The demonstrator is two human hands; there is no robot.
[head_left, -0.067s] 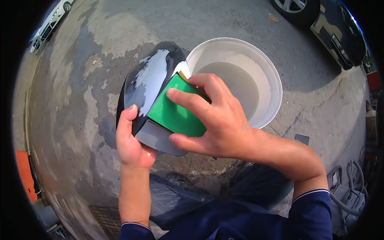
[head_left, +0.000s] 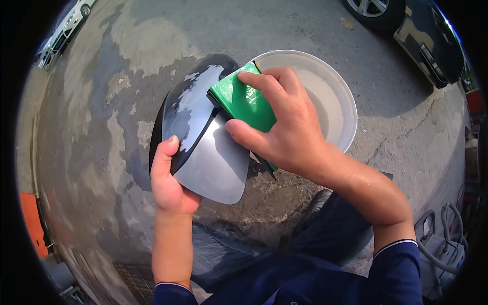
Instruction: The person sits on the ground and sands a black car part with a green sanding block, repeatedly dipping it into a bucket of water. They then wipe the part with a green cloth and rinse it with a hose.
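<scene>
A car side-mirror cover, part glossy black and part dull grey, is held up in front of me, wet patches reflecting on its dark side. My left hand grips its lower left edge, thumb on the face and fingers hidden behind. My right hand clasps a green sanding block with a thin dark sheet along its underside. The block lies against the upper right part of the cover, near the seam between black and grey. Its contact face is hidden.
Behind the cover stands a white bucket of cloudy water on stained concrete. A dark car with its wheel is at the upper right, a white car at the upper left. Grey hoses lie at the right.
My right hand and the sanding block have moved up and slightly right across the cover, uncovering more of its grey part. The cover has tilted a little; my left hand keeps its hold.
</scene>
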